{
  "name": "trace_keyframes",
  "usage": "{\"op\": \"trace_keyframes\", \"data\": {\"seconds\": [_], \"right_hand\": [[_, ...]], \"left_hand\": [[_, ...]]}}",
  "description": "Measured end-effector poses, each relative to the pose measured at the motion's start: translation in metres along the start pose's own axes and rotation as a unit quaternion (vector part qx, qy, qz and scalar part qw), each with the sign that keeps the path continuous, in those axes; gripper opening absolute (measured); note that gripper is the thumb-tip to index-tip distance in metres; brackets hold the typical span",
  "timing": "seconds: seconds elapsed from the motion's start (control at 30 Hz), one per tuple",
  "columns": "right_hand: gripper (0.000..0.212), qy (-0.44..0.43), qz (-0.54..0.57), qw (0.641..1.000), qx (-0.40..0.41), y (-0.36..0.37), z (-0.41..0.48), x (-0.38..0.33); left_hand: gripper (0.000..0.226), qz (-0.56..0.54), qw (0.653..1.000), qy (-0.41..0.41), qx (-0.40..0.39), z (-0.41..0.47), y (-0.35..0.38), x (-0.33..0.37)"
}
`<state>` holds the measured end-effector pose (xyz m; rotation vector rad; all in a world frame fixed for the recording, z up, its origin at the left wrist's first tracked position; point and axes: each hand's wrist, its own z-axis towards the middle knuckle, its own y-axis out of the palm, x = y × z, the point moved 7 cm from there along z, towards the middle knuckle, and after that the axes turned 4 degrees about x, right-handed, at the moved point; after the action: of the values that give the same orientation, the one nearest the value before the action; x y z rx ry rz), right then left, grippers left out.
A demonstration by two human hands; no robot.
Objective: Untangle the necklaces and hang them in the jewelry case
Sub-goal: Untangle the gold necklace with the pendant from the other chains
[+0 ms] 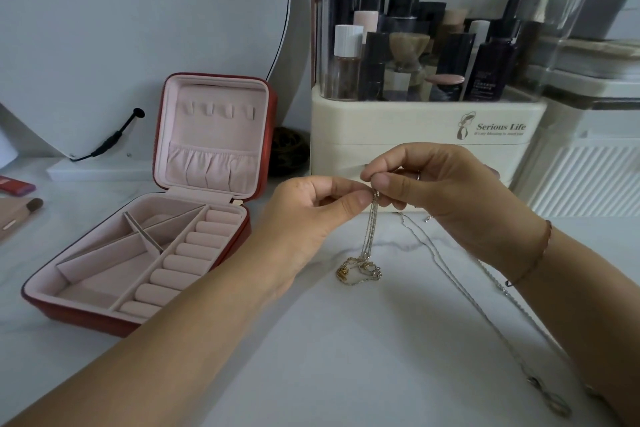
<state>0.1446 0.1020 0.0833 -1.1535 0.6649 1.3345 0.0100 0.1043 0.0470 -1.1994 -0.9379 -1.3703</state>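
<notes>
A cream organizer [415, 128], right of the open red case [86, 319], reads "Serious Life"; the smaller line beneath is illegible. Right of the case the left hand [308, 215] and right hand [446, 191] meet, each pinching a gold chain [370, 229] between thumb and forefinger, its tangled end on the table [346, 357]. Farther right, a silver chain [446, 270] lies partly hidden under the right forearm.

Head view, looking forward-down, close over tabletop [346, 340].
</notes>
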Motion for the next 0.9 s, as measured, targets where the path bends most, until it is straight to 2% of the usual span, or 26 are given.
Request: {"op": "trace_keyframes", "data": {"seconds": [0.33,0.57,0.77,0.9], "right_hand": [[0.015,0.003,0.014,1.0,-0.009,0.003,0.0,0.002],[0.006,0.005,0.003,1.0,0.004,0.003,0.001,0.002],[0.006,0.025,-0.02,0.999,0.002,0.004,0.001,0.003],[0.01,0.045,-0.019,0.999,0.002,0.005,0.001,0.007]], "left_hand": [[0.025,-0.013,1.0,0.006,0.0,0.0,0.002,0.001],[0.02,-0.018,1.0,-0.003,-0.02,-0.001,0.006,0.0],[0.009,0.017,0.999,0.012,0.044,-0.002,-0.005,0.001],[0.011,0.009,0.999,0.007,0.049,-0.003,-0.003,0.002]]}}
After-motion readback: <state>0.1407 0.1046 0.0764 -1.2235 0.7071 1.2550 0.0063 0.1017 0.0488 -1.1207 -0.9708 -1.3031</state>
